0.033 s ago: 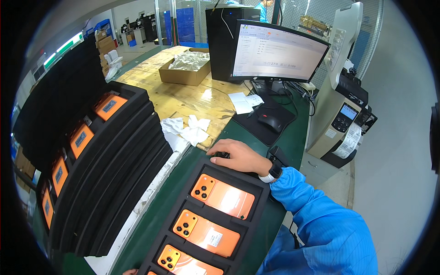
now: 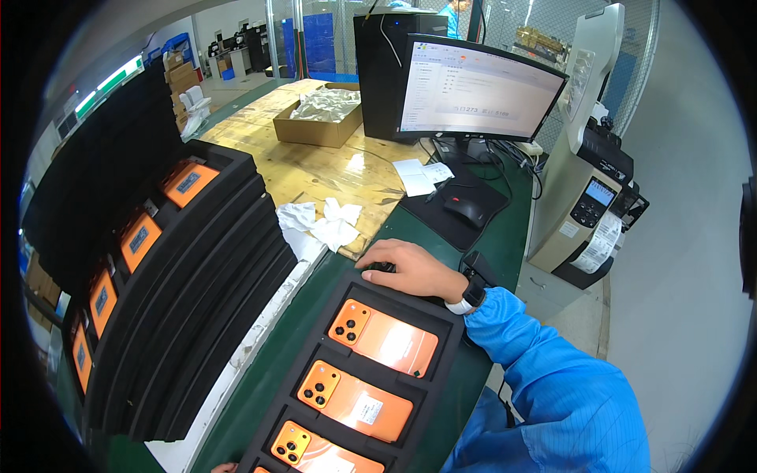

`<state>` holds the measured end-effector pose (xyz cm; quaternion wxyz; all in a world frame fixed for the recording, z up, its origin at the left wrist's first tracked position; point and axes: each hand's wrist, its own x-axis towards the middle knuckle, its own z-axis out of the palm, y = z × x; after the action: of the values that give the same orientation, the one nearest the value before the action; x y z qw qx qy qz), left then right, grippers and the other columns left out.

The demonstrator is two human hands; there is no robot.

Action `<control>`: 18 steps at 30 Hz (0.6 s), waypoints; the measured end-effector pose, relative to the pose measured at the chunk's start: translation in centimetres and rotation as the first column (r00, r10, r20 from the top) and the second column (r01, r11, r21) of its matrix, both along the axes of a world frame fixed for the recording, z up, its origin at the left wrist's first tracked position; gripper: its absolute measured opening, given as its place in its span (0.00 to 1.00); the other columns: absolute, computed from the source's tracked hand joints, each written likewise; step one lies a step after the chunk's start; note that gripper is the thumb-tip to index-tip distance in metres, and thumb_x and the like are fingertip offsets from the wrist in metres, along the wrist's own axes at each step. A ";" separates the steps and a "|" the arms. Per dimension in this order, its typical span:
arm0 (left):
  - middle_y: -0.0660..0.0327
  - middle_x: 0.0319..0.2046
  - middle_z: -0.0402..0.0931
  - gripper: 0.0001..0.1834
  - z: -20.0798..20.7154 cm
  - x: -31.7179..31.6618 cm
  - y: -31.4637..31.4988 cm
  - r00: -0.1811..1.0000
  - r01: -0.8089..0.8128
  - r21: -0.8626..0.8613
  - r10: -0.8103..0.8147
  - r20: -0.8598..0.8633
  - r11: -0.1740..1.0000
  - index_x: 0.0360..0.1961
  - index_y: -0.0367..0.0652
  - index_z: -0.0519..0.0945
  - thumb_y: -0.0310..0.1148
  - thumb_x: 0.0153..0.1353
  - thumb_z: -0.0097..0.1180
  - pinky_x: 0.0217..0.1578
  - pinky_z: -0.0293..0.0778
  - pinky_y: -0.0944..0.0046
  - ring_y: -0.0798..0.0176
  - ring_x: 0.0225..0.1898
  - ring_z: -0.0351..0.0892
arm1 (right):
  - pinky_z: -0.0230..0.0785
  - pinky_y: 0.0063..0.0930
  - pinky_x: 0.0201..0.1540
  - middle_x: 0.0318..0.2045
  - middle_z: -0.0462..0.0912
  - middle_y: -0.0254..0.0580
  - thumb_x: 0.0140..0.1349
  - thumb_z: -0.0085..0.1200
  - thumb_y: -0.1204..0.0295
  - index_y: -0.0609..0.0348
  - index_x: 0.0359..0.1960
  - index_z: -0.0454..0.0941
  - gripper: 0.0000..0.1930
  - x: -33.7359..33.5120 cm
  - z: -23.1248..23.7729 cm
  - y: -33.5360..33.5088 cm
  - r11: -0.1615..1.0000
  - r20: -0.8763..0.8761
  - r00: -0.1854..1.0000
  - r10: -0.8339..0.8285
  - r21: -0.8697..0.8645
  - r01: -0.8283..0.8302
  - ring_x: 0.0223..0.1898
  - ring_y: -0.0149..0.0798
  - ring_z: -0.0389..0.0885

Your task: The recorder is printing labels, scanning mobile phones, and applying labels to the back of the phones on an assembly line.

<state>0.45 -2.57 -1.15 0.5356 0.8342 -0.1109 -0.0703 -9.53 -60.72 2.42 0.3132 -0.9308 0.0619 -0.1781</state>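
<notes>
**Right hand on the tray's far edge**

At the bottom edge, only a sliver of the left hand (image 2: 225,467) shows beside the tray (image 2: 441,335); whether its grip is spread, I cannot tell. The black tray runs lengthwise away from the person, orange phones (image 2: 355,400) lying crosswise in it. The right hand (image 2: 410,270) rests at its far end, fingers curled down over the rim. Beyond, a tray stack (image 2: 197,315), mouse (image 2: 464,209), monitor (image 2: 481,93).

A monitor (image 2: 477,93), mouse (image 2: 464,208), label printer (image 2: 593,201), cardboard box (image 2: 318,120) and seemingly crumpled papers (image 2: 322,223) sit beyond.
</notes>
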 end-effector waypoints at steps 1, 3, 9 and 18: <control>0.44 0.56 0.83 0.18 -0.1 0.0 0.1 1.000 -0.007 0.014 0.007 0.005 1.000 0.55 0.30 0.86 0.32 0.80 0.48 0.67 0.72 0.49 0.46 0.60 0.79 | 0.77 0.41 0.59 0.52 0.87 0.47 0.74 0.60 0.59 0.59 0.56 0.86 0.19 0.0 -0.1 -0.1 1.000 0.000 1.000 0.012 -0.007 -0.012 0.57 0.50 0.84; 0.44 0.57 0.83 0.19 -0.5 0.1 0.4 1.000 0.006 0.034 -0.007 0.020 0.999 0.57 0.31 0.85 0.33 0.80 0.47 0.68 0.72 0.49 0.46 0.61 0.79 | 0.76 0.41 0.60 0.52 0.87 0.47 0.74 0.60 0.59 0.59 0.56 0.87 0.18 0.0 -0.2 -0.1 1.000 0.000 1.000 0.024 -0.014 -0.024 0.57 0.50 0.84; 0.45 0.62 0.81 0.21 -6.0 1.3 5.4 0.967 0.103 0.158 -0.136 0.216 0.982 0.65 0.35 0.81 0.37 0.82 0.46 0.70 0.71 0.46 0.43 0.66 0.78 | 0.75 0.44 0.59 0.49 0.87 0.46 0.73 0.60 0.59 0.59 0.51 0.87 0.17 0.1 -0.2 0.2 1.000 0.054 0.999 -0.008 0.009 0.007 0.55 0.52 0.83; 0.46 0.64 0.80 0.27 -0.8 0.3 0.8 0.971 0.132 0.186 -0.164 0.172 0.974 0.65 0.38 0.81 0.48 0.81 0.44 0.66 0.74 0.43 0.42 0.66 0.78 | 0.77 0.43 0.55 0.47 0.87 0.48 0.70 0.65 0.58 0.60 0.49 0.88 0.18 -0.4 -0.2 0.1 0.996 0.117 0.990 -0.073 0.058 0.067 0.51 0.52 0.86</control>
<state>0.78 -1.73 -1.95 0.4417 0.8697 -0.2162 -0.0411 -9.92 -60.62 2.22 0.3349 -0.9069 0.0805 -0.2426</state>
